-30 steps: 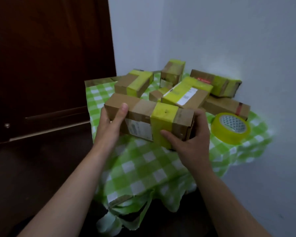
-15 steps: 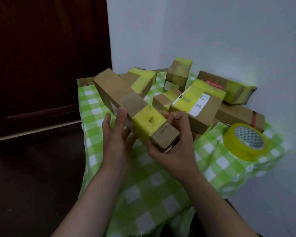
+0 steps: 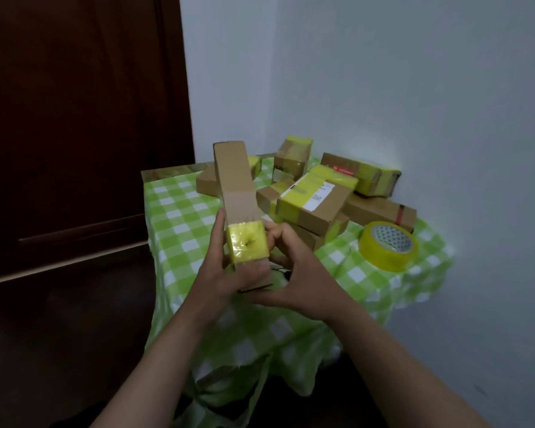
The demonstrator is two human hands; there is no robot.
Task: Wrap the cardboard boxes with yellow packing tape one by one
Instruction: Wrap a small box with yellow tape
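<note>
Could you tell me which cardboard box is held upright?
The long box with one yellow band, held by left hand and right hand; the other boxes lie on the tablecloth.

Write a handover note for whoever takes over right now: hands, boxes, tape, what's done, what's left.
Left hand: grips the long box near its lower end.
Right hand: fingers curled on that same end.
Box is up on end over the checked cloth, one yellow band round it.
Tape roll lies on the cloth, right side.
Done: that band; several boxes in the back pile show tape.
Left: likely more wraps here, then any bare boxes.
</note>
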